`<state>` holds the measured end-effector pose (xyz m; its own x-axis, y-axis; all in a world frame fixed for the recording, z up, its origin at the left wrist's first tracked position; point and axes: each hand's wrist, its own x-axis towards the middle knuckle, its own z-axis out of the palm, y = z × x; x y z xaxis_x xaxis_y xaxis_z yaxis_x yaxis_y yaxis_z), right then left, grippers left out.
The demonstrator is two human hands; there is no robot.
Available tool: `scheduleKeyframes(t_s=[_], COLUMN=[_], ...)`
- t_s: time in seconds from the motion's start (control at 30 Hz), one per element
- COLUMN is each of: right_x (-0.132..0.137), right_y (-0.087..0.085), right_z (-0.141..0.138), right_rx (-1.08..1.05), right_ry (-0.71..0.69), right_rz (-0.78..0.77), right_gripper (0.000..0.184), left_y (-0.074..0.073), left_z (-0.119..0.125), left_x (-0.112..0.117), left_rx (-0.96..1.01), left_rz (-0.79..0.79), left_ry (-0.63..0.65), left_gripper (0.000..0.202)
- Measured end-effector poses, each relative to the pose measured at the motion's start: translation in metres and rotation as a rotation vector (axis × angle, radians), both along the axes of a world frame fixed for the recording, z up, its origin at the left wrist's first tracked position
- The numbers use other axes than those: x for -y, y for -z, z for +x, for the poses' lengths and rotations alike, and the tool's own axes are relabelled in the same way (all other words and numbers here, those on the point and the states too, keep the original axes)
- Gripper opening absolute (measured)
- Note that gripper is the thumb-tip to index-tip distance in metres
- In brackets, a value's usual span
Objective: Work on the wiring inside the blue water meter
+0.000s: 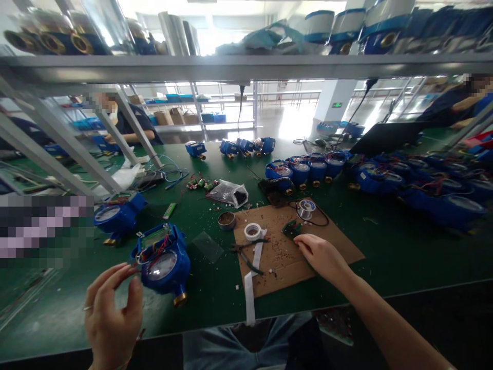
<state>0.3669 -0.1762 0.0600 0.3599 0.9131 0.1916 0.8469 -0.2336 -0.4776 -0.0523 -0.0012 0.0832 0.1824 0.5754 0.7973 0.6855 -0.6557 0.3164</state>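
My left hand (111, 308) is raised at the lower left with thumb and fingers curved in a pinch beside a blue water meter (164, 259); its fingertips sit at the meter's left edge near red wires, and what they pinch is too small to name. My right hand (321, 255) rests palm down on a brown cardboard sheet (339, 241), fingers curled toward a small green circuit board (291, 229). On the cardboard lie a roll of white tape (252, 231) with a loose strip, a pair of cutters (246, 252) and a solder spool (307, 208).
A second blue meter (117, 216) stands at the left on the green table (385, 252). Several more meters fill the right and far side. A plastic bag (229, 192) and small tin (226, 220) lie mid-table. Other people sit at the far left and right. A metal shelf runs overhead.
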Motion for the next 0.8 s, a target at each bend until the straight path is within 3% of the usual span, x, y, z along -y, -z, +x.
scheduleKeyframes(t_s=[0.2, 0.33, 0.5, 0.67, 0.8], right_x=[0.007, -0.008, -0.076, -0.169, -0.213], right_y=[-0.006, -0.023, -0.056, -0.072, -0.075], right_z=[0.029, 0.052, 0.086, 0.101, 0.09], right_rx=[-0.003, 0.033, 0.201, 0.248, 0.219], right_ry=[0.023, 0.083, 0.15, 0.173, 0.139], right_rz=[0.04, 0.12, 0.298, 0.119, -0.038], right_gripper=[0.023, 0.025, 0.032, 0.046, 0.035], left_y=[0.025, 0.047, 0.077, 0.087, 0.092], left_z=[-0.026, -0.05, -0.065, -0.06, -0.064], left_x=[0.012, 0.007, -0.01, -0.011, -0.009], left_rx=[-0.086, -0.093, -0.043, -0.027, -0.046], left_rz=[-0.038, -0.069, -0.22, -0.245, -0.215], left_ry=[-0.111, -0.204, -0.317, -0.359, -0.365], left_gripper=[0.037, 0.034, 0.032, 0.029, 0.033])
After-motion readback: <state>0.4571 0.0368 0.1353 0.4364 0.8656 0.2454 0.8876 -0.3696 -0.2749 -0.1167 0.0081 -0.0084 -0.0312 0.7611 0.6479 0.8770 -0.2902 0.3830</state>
